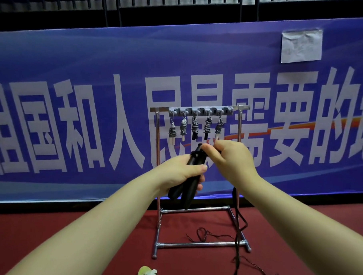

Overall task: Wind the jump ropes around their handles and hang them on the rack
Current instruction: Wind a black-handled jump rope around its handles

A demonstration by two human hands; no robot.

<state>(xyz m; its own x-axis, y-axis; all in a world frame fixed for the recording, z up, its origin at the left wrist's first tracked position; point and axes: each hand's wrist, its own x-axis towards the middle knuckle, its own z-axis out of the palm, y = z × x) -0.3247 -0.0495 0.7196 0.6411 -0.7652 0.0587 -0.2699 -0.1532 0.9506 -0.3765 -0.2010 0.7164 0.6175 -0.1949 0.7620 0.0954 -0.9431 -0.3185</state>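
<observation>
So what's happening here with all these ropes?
A person is tidying jump ropes. The left hand grips a pair of black handles, while the right hand pinches the black rope at their top; most of it hangs loose onto the red floor. Five wound ropes already hang on the metal rack.
</observation>
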